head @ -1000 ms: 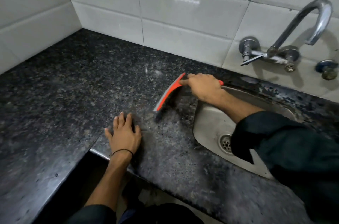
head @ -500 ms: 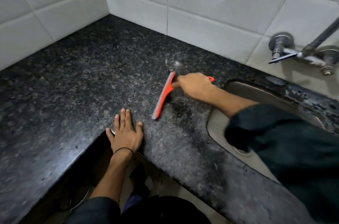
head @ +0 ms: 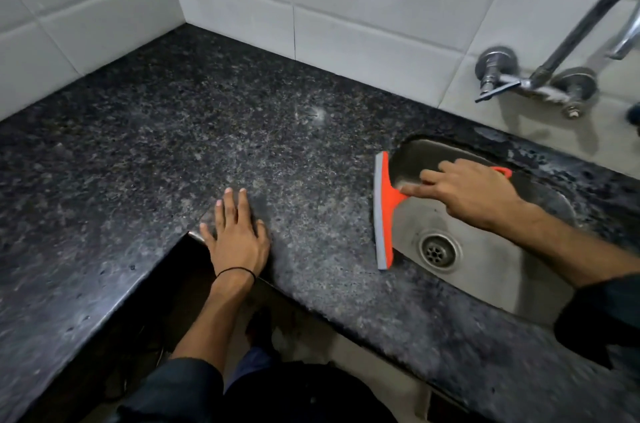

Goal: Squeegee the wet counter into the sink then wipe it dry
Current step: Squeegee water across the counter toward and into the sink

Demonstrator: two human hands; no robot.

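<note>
An orange squeegee (head: 385,211) with a grey rubber blade stands on edge along the left rim of the steel sink (head: 485,260). My right hand (head: 464,189) grips its handle over the basin, fingers pointing left. The dark speckled granite counter (head: 207,145) runs in an L around the inner corner. My left hand (head: 237,234) lies flat on the counter at that inner corner, fingers spread, holding nothing. A black band circles its wrist.
A chrome wall tap (head: 540,76) with a curved spout sits above the sink at the right. White tiled walls (head: 346,7) back the counter. The sink drain (head: 438,251) lies just right of the blade. Below the counter edge are my dark trousers and the floor.
My right hand has drawn the squeegee rightward across the counter, from the middle of the granite to the sink's left rim. The left hand has stayed flat at the corner.
</note>
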